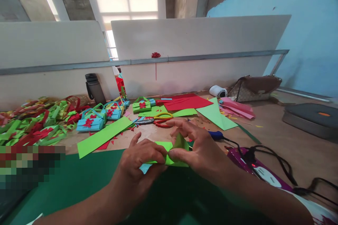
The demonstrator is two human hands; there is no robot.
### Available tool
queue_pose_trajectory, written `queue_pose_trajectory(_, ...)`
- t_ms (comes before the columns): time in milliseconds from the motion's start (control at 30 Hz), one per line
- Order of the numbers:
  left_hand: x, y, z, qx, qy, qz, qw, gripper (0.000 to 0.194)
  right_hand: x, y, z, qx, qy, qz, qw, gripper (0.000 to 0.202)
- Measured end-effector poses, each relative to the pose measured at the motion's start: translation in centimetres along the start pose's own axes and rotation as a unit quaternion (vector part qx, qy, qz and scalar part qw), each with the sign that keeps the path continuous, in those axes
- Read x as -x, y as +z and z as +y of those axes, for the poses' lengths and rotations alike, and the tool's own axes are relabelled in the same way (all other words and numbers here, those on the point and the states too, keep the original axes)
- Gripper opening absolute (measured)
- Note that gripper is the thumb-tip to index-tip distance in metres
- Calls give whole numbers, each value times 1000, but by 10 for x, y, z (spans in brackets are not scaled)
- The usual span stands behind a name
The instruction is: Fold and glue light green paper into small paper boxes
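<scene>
Green paper (171, 154) | grip: both hands (142, 154) (194, 144) pinching it | scissors (155, 119), blue-handled tool (216, 135) just beyond

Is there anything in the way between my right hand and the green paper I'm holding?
Nothing visible: your right hand is already on the green paper, as is your left hand. The yellow scissor handle lies beyond the paper, not between it and your fingers.

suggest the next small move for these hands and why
Probably the right hand should press the raised flap down and crease it: the flap stands up from the green paper at the right fingertips, while the left hand grips the paper's other side, which should steady it.
</scene>
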State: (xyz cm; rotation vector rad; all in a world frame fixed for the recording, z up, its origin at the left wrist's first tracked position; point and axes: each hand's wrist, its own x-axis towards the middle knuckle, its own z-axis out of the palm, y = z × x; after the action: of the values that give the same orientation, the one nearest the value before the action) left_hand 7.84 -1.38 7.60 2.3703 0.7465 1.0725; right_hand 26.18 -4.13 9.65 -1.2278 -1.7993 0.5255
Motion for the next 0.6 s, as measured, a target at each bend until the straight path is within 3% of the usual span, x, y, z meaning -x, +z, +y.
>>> queue_pose_trajectory(300,1,2,1,38,-18,-7,999,12,2,-2,-3,65,-40,-32,997,47)
queue_pose_trajectory(600,3,5,-2,-7,41,4,999,14,0,-16,-3,130,-72,-72,986,70)
